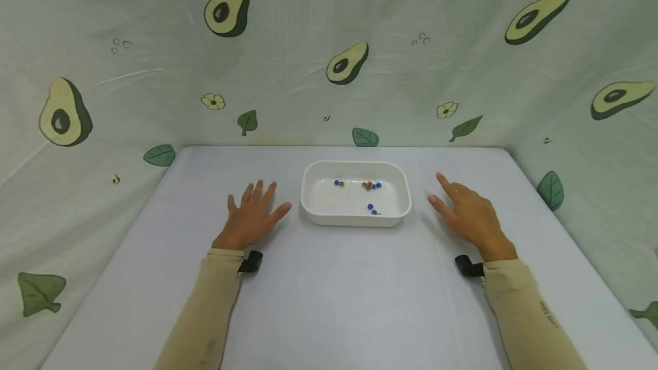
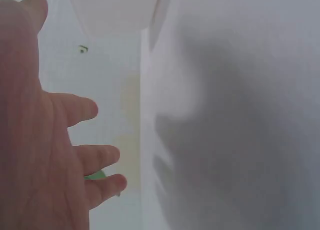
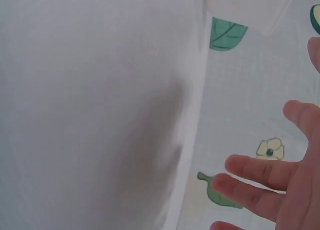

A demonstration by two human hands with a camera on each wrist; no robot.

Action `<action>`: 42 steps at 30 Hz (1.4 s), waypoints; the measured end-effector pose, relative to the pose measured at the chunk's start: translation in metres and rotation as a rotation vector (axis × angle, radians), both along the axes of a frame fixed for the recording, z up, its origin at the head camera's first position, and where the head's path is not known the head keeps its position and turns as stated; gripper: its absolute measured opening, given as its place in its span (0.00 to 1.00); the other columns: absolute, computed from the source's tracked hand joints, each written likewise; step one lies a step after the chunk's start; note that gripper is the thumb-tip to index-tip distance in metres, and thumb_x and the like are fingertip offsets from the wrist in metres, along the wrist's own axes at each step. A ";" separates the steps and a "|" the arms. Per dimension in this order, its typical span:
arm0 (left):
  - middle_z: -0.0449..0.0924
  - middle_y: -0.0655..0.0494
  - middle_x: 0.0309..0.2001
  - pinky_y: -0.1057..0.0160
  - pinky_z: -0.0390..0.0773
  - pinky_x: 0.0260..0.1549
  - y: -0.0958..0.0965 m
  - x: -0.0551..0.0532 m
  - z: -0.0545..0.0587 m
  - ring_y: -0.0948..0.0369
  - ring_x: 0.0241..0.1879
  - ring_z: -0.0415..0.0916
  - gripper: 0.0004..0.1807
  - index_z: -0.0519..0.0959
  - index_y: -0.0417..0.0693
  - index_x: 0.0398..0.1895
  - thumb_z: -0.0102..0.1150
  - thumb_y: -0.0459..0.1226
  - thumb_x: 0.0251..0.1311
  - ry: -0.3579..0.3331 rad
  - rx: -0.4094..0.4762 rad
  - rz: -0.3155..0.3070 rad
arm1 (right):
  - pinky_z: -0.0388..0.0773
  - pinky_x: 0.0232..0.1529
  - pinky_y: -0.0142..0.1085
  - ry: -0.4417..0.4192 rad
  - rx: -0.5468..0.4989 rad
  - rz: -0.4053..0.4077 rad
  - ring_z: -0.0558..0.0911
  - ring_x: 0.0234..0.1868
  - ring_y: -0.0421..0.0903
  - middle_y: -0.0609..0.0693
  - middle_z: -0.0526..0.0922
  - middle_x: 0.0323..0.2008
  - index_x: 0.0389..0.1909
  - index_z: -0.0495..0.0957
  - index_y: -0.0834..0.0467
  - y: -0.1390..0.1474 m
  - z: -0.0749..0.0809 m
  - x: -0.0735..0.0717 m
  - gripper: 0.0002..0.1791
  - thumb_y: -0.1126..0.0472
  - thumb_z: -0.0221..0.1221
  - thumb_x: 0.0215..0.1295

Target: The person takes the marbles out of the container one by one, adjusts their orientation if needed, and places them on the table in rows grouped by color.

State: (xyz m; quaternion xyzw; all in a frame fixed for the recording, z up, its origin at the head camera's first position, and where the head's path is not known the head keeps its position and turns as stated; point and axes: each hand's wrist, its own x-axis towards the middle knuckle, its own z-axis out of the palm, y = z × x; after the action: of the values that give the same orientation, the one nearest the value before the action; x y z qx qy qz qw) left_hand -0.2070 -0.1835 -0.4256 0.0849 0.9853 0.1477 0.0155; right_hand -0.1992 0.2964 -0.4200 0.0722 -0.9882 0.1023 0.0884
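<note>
A white rectangular tray (image 1: pixel 334 220) with rounded corners sits toward the back of the table. Inside it lie several small round beads, some blue (image 1: pixel 370 206) and some brown (image 1: pixel 341 184), in loose clusters. My left hand (image 1: pixel 251 218) is to the left of the tray, palm down, fingers spread and holding nothing. On the tray's other side, my right hand (image 1: pixel 470 213) also has its fingers extended, with nothing in its grasp. Both wrist views show the fingers apart, with the hand's shadow on the table and a corner of the tray at the top.
The white table (image 1: pixel 339 301) reaches back to a hanging cloth (image 1: pixel 288 73) printed with avocados and leaves, which also closes off both sides. A black wrist mount (image 1: pixel 251 262) is on the left sleeve, and another black mount (image 1: pixel 469 267) on the right.
</note>
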 end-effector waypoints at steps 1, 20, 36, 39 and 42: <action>0.45 0.39 0.78 0.27 0.37 0.64 0.001 -0.001 -0.002 0.40 0.76 0.41 0.53 0.51 0.48 0.80 0.25 0.75 0.63 0.007 0.017 -0.006 | 0.65 0.55 0.69 -0.008 -0.011 0.002 0.69 0.62 0.73 0.72 0.67 0.66 0.80 0.51 0.50 -0.002 0.000 0.000 0.40 0.34 0.41 0.75; 0.67 0.49 0.70 0.40 0.59 0.66 0.048 -0.021 -0.009 0.48 0.71 0.61 0.49 0.54 0.53 0.80 0.35 0.72 0.65 -0.024 0.443 0.026 | 0.75 0.49 0.57 -0.052 -0.450 0.104 0.82 0.49 0.60 0.63 0.82 0.52 0.71 0.68 0.60 -0.027 -0.006 -0.013 0.33 0.43 0.51 0.75; 0.62 0.49 0.73 0.44 0.59 0.67 0.062 -0.019 -0.010 0.52 0.73 0.57 0.36 0.61 0.58 0.77 0.48 0.59 0.70 -0.036 0.519 -0.056 | 0.77 0.43 0.45 0.117 -0.575 0.093 0.83 0.42 0.53 0.57 0.85 0.40 0.58 0.80 0.64 -0.051 0.004 -0.020 0.20 0.55 0.55 0.74; 0.61 0.50 0.74 0.45 0.58 0.68 0.064 -0.020 -0.011 0.52 0.74 0.56 0.35 0.59 0.59 0.78 0.48 0.58 0.70 -0.042 0.530 -0.054 | 0.76 0.44 0.45 0.119 -0.571 0.094 0.82 0.42 0.52 0.57 0.85 0.40 0.56 0.80 0.64 -0.056 0.011 -0.021 0.19 0.56 0.56 0.74; 0.65 0.50 0.72 0.44 0.62 0.65 0.066 -0.019 -0.010 0.52 0.71 0.62 0.35 0.58 0.62 0.78 0.49 0.56 0.71 -0.031 0.513 -0.029 | 0.77 0.45 0.48 0.104 -0.566 0.095 0.81 0.44 0.53 0.58 0.85 0.42 0.57 0.80 0.64 -0.061 0.018 -0.024 0.19 0.55 0.56 0.74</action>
State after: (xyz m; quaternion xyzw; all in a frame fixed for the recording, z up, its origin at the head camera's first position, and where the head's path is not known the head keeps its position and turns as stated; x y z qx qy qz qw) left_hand -0.2263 -0.1176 -0.4355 0.0981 0.9139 0.3937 0.0106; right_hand -0.2231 0.2356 -0.4017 0.0959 -0.9101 0.3740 0.1508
